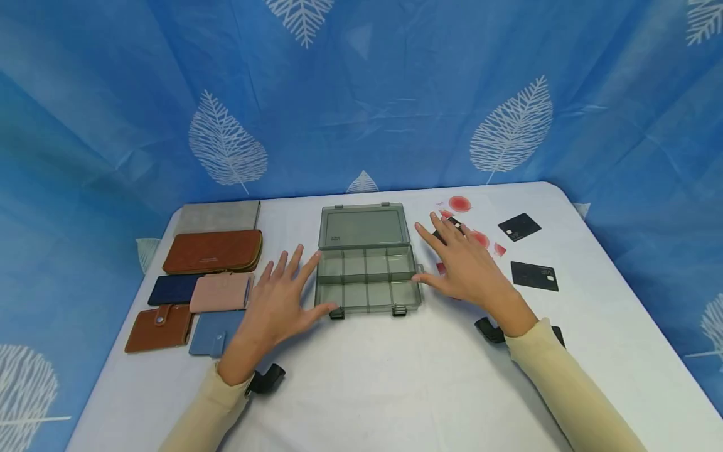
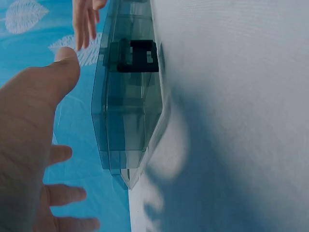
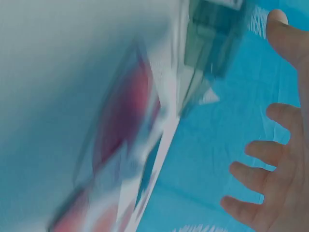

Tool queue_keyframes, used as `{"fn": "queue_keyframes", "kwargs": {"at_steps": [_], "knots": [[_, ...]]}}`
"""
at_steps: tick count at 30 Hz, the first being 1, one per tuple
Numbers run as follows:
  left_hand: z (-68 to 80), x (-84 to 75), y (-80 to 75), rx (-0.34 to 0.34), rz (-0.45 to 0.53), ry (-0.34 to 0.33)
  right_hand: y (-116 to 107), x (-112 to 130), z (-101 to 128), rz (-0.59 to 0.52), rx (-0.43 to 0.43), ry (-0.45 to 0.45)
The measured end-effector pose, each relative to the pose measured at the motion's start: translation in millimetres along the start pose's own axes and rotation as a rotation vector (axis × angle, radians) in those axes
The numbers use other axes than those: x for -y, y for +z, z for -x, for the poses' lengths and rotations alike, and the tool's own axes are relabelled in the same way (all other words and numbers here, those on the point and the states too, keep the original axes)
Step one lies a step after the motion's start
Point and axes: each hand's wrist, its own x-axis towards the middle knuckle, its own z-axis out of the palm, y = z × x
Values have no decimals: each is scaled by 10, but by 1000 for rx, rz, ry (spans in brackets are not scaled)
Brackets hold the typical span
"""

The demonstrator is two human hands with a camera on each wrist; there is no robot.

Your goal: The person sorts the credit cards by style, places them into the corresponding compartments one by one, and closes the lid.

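Open smoky-grey plastic compartment box [image 1: 367, 267] (lid up): left hand [image 1: 277, 307], right hand [image 1: 465, 267] flank it, fingers spread, nothing held.

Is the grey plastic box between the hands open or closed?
Open: the plastic box has its lid tilted back, showing empty compartments.

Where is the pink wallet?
In the head view, the pink wallet lies left of the left hand, between the navy wallet and blue wallet.
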Motion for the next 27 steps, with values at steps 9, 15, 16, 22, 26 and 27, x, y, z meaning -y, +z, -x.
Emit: {"fn": "queue_keyframes", "kwargs": {"at_steps": [9,15,16,22,26,27], "knots": [[-13,80,49,-70,118,161,-182,-463,100,-78,39,240],[4,146,38,-30,164,217,-164,-772,173,-108,103,356],[7,158,32,-24,171,222,-152,-818,188,-115,114,370],[8,212,33,-20,200,245,-90,-1029,274,-148,165,401],[6,213,43,-38,220,260,-86,-1089,293,-165,183,424],[5,209,43,-38,223,262,-87,-1099,297,-168,185,432]]}}
